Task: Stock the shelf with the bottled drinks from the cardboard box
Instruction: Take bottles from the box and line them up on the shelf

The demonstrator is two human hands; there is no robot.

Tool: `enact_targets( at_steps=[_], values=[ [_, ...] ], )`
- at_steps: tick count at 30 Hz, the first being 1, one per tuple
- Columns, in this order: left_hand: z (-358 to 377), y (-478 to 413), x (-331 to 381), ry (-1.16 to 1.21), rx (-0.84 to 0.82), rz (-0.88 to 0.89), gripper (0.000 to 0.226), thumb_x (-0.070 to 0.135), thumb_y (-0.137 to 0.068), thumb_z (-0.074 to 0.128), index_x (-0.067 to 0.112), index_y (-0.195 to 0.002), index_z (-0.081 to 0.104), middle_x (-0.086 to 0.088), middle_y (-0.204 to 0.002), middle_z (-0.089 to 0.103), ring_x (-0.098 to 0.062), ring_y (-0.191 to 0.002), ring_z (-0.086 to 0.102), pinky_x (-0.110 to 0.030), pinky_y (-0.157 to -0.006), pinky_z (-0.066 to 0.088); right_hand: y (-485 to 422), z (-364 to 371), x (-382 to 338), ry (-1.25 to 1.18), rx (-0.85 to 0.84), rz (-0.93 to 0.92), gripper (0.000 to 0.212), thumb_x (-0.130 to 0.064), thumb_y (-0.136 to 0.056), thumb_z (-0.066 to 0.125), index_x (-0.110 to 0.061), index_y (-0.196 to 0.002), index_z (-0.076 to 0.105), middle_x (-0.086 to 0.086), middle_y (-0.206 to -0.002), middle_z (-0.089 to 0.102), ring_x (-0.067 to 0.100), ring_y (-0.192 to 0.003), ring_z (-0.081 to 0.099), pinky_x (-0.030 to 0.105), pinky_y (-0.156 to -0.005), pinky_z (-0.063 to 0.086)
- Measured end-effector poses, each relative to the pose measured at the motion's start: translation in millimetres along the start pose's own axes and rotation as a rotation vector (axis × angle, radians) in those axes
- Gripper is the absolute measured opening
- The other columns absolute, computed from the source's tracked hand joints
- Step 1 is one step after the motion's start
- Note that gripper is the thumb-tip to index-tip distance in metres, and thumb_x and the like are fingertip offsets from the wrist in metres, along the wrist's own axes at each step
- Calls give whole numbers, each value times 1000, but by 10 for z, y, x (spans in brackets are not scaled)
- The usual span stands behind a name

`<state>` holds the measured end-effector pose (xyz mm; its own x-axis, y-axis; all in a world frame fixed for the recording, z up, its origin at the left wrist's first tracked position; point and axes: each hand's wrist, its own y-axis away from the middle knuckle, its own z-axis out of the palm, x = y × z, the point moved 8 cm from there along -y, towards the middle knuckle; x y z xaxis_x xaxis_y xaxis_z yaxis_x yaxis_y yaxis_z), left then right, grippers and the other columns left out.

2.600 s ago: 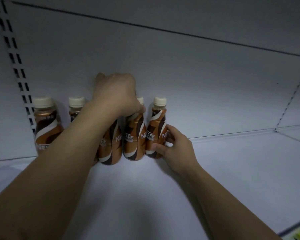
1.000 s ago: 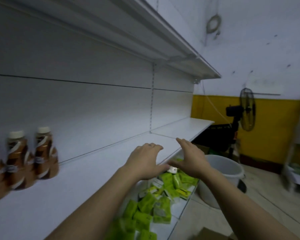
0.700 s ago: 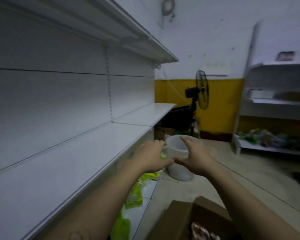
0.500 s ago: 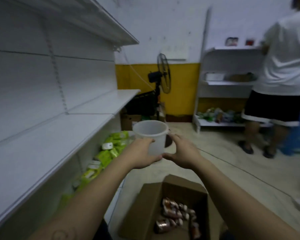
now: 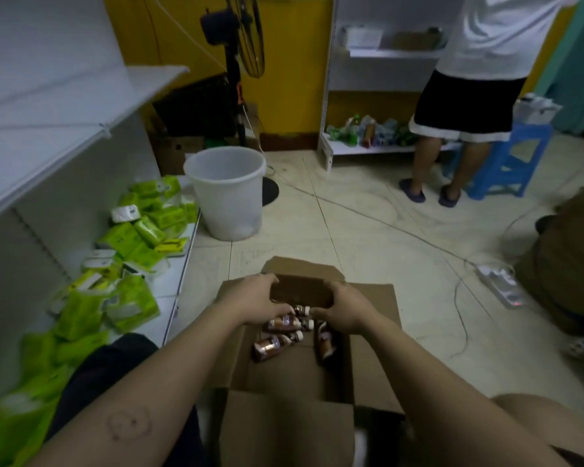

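An open cardboard box (image 5: 297,375) sits on the floor right below me. Several brown bottled drinks with cream caps (image 5: 276,345) lie on their sides in its far half. My left hand (image 5: 253,299) and my right hand (image 5: 346,308) both reach down into the box, fingers apart, their tips just above or touching the topmost bottles. No bottle is lifted. The far box flap (image 5: 300,291) stands between my hands. The white shelf (image 5: 48,129) runs along the left, and the part of it in view is bare.
Green packets (image 5: 139,230) crowd the bottom shelf at left. A white bucket (image 5: 226,193) and a standing fan (image 5: 241,45) are beyond the box. A person in black shorts (image 5: 469,96) stands by a blue stool (image 5: 506,163). A power strip (image 5: 499,284) and cables lie on the floor at right.
My view swung from the bottles standing on the shelf, rightward and down to the box. Both hands left the shelf and dropped into the box over the bottles.
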<state>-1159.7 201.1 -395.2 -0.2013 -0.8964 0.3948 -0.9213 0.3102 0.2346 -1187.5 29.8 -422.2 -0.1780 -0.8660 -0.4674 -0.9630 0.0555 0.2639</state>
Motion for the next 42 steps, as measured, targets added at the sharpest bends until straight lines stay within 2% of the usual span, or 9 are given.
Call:
enact_targets(
  at_steps=[7,11,16,21,26,30,32,36,42],
  values=[
    [769,-554,-284,94,-172,-107,67,48,-77,70,21,-135,49,0,-129,58,-20,-111,56,-32,-87,49,-476,694,600,-106,-247,171,61,-37,-84,68,-17,-137,45,8,-129,57,23,-111,56,28,-83,43],
    [1261,-873,-572,117,-275,-156,64,47,-77,70,20,-133,51,-1,-129,58,-20,-114,56,-34,-95,47,-799,1149,914,-64,-373,290,61,-36,-86,66,-14,-138,43,10,-132,54,26,-118,52,33,-94,42],
    [1844,-1246,-1015,202,-338,-224,54,38,-82,69,23,-131,54,-2,-130,58,-21,-114,56,-23,-84,40,-1156,1752,1225,-20,-459,394,79,-39,-86,64,-14,-150,25,14,-141,45,29,-124,49,35,-101,40],
    [2381,-1666,-1359,227,-367,-270,58,31,-80,68,25,-135,50,-1,-132,56,-21,-117,53,-31,-97,43,-1452,2274,1549,-45,-465,463,65,-36,-88,61,-18,-144,34,16,-141,40,32,-122,48,40,-101,42],
    [2894,-1966,-1632,120,-392,-349,76,34,-81,66,19,-147,30,-8,-149,34,-28,-134,31,-41,-109,31,-1760,2538,1839,16,-367,504,67,-34,-89,58,-23,-147,27,15,-145,33,33,-126,43,45,-103,41],
    [3205,-1986,-1768,84,-375,-417,83,34,-81,66,18,-147,20,-12,-154,20,-32,-139,20,-45,-111,26,-1959,2702,1967,-63,-245,532,80,-32,-89,59,-31,-152,9,13,-159,10,35,-140,29,45,-108,35],
    [3290,-1965,-1789,19,-343,-448,85,35,-80,67,18,-148,18,-13,-152,22,-32,-138,20,-47,-109,26,-1967,2798,2035,-136,-198,575,84,-33,-90,59,-28,-153,4,14,-157,16,34,-136,36,44,-105,39],
    [3278,-1984,-1743,-169,-240,-376,60,38,-82,62,17,-134,40,-13,-138,36,-30,-123,34,-42,-100,35,-1892,2860,2146,-285,-23,671,73,-25,-86,66,-19,-147,27,13,-138,45,30,-121,51,41,-98,44],
    [3500,-1892,-1830,245,-361,-515,67,26,-76,75,18,-129,35,-13,-137,39,-33,-124,42,-44,-97,42,-1939,3011,2132,-485,5,802,86,-19,-70,82,-17,-140,31,12,-133,46,32,-119,51,39,-88,46]
  ],
)
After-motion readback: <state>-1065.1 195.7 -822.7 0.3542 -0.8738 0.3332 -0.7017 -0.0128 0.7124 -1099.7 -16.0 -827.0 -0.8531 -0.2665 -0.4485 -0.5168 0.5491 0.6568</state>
